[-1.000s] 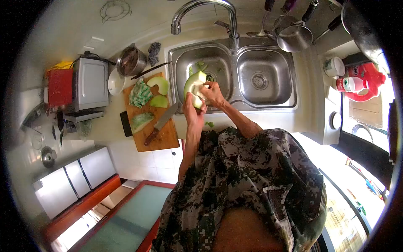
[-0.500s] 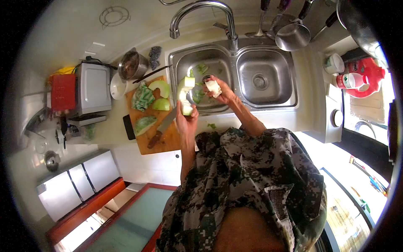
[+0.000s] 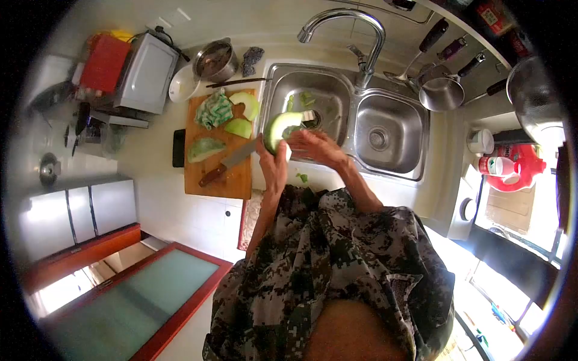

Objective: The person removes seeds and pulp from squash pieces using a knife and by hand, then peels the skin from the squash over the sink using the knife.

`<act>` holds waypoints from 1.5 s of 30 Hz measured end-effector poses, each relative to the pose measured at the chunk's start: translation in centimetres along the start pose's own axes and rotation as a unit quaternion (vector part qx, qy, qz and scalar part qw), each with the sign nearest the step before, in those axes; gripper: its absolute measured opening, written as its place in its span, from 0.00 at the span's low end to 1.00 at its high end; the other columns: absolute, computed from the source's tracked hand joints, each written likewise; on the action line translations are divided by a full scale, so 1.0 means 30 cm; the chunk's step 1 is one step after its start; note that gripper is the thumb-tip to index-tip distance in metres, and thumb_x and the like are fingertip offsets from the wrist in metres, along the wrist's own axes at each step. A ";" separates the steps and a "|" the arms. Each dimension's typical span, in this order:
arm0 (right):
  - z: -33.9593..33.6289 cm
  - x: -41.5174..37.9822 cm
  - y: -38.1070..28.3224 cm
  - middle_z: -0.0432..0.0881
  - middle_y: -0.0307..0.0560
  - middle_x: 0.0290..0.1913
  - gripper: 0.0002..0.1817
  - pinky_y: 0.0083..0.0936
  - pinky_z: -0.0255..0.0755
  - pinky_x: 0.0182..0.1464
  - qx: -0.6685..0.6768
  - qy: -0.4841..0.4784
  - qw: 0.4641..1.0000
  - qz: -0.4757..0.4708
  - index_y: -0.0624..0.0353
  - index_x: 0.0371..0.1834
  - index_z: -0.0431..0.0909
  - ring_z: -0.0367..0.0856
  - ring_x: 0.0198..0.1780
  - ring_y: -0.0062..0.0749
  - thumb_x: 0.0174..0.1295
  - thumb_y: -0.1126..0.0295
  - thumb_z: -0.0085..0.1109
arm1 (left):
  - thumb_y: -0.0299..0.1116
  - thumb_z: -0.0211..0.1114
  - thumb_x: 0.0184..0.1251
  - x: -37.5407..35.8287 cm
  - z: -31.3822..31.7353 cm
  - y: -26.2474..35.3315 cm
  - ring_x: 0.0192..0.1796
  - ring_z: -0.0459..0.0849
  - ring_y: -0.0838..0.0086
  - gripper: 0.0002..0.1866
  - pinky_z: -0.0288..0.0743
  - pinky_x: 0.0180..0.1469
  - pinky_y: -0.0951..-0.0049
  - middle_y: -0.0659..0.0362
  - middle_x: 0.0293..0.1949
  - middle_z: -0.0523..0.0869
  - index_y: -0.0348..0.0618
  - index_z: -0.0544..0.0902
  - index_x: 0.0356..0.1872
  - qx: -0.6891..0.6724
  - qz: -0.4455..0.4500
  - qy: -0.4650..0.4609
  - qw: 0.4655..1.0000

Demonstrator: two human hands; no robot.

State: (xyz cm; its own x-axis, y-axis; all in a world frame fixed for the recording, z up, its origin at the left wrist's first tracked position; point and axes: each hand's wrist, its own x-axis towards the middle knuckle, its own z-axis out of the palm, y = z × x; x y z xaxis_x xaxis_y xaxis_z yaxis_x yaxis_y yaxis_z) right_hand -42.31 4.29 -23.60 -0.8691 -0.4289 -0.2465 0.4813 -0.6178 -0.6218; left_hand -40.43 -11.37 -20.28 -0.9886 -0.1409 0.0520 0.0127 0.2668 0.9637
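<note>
A curved wedge of pale green gourd or melon [image 3: 276, 131] is gripped in my left hand [image 3: 274, 165], held over the front left of the left sink basin [image 3: 271, 96]. Its far end points right, toward the drain. Beside it, my right hand [image 3: 322, 148] hovers over the basin's front edge, fingers stretched toward the wedge and smeared by motion. No piece shows in this hand. Green scraps [image 3: 306, 98] lie in the basin. Left of my hands, a wooden cutting board [image 3: 235, 183] carries a knife [image 3: 229, 165], cut melon pieces [image 3: 239, 127] and a green-striped cloth [image 3: 214, 111].
A faucet [image 3: 378, 36] arches above the double sink. The right basin [image 3: 394, 117] adjoins the left one. A pot [image 3: 215, 60] and white bowl [image 3: 182, 84] stand behind the board. Ladles and a small saucepan [image 3: 441, 93] hang at the right; red bottles [image 3: 524, 168] stand beyond.
My right hand held a whitish chunk over the basin; now its fingers are extended and the chunk is out of them. The wedge in my left hand has turned. The view has shifted and rotated.
</note>
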 end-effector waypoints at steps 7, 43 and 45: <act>0.010 0.032 0.031 0.81 0.46 0.36 0.31 0.24 0.72 0.46 -0.202 0.018 0.977 -0.068 0.68 0.58 0.68 0.79 0.39 0.30 0.62 0.53 0.59 | 0.36 0.61 0.65 -0.060 -0.137 0.022 0.52 0.77 0.48 0.24 0.72 0.51 0.55 0.39 0.51 0.76 0.36 0.69 0.60 0.296 0.226 -0.170 0.912; -0.104 -0.242 -0.029 0.80 0.47 0.29 0.11 0.33 0.69 0.28 -0.490 0.105 0.851 -0.156 0.61 0.36 0.76 0.75 0.27 0.32 0.52 0.71 0.64 | 0.26 0.66 0.49 -0.074 0.018 0.110 0.23 0.81 0.59 0.09 0.77 0.29 0.60 0.52 0.19 0.78 0.41 0.73 0.25 0.412 0.392 -0.148 0.809; -0.125 -0.250 -0.018 0.78 0.46 0.27 0.12 0.31 0.68 0.27 -0.491 0.113 0.845 -0.177 0.60 0.40 0.75 0.74 0.26 0.31 0.53 0.71 0.63 | 0.26 0.66 0.49 -0.072 0.035 0.086 0.22 0.80 0.60 0.09 0.76 0.28 0.61 0.52 0.18 0.78 0.41 0.72 0.25 0.427 0.392 -0.143 0.802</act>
State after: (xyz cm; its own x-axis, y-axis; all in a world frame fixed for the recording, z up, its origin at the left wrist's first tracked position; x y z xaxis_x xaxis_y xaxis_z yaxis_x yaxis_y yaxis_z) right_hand -36.49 10.31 -24.19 -0.9918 -0.1261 0.0182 -0.0449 0.2122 -0.9762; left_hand -38.43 -9.38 -18.17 -0.7220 0.5812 0.3753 0.6610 0.7397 0.1262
